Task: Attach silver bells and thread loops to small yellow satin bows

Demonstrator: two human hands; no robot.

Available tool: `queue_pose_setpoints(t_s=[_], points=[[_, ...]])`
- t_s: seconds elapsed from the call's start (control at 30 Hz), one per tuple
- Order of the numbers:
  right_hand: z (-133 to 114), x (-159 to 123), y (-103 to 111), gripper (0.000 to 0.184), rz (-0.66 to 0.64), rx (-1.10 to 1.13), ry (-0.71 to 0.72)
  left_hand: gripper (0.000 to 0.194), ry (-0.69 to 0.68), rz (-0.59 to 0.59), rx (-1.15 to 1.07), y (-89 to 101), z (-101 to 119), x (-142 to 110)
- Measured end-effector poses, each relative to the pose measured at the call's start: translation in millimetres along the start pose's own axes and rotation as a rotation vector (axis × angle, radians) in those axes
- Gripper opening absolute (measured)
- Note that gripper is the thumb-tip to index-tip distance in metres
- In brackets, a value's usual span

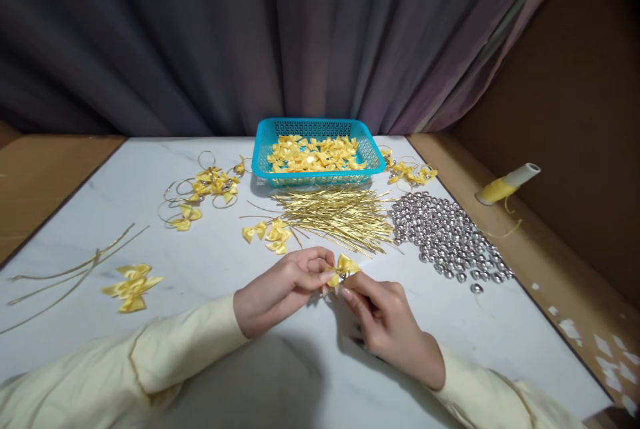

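Observation:
Between my two hands, above the front middle of the table, is a yellow satin bow (346, 265). My left hand (293, 286) pinches its left side between thumb and fingers. From the right, the thumb and index finger of my right hand (383, 312) close on its lower right part. A small shiny metal piece shows at the bow's middle, partly covered by my fingertips; I cannot make out how it is fixed. Just beyond my hands lie more yellow bows (273, 234) and a pile of gold twist ties (340, 216).
A blue plastic basket (320, 179) of yellow bows stands at the back. Silver bells or beads (445, 232) are heaped on the right. Bows with wire loops (213, 184) lie back left; loose ties (75, 272) and bows (133, 288) front left. A thread spool (507, 184) stands far right.

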State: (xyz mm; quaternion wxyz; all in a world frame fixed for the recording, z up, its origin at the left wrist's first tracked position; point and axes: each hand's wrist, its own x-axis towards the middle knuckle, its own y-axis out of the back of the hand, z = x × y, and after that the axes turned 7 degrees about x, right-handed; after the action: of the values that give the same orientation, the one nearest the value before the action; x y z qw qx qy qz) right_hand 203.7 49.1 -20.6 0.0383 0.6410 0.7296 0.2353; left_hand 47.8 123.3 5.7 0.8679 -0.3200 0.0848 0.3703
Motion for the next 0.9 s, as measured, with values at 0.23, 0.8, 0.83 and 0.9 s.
queue_pose_setpoints(t_s=[0.23, 0.8, 0.83, 0.9], points=[[-2.3, 2.5, -0.7, 0.019, -0.014, 0.099, -0.144, 0.009, -0.080, 0.048, 0.147, -3.5, 2.9, -4.2], [-5.2, 4.4, 4.1, 0.020, -0.008, 0.221, -0.184, 0.009, -0.241, 0.129, 0.359, -7.0, -1.2, -8.6], [-5.7, 4.7, 4.3, 0.021, -0.007, 0.230, -0.186, 0.009, -0.242, 0.128, 0.355, -7.1, -1.4, -8.6], [-7.1, 5.4, 4.5, 0.021, -0.007, 0.254, -0.192, 0.010, -0.245, 0.126, 0.347, -7.3, -1.4, -8.5]])
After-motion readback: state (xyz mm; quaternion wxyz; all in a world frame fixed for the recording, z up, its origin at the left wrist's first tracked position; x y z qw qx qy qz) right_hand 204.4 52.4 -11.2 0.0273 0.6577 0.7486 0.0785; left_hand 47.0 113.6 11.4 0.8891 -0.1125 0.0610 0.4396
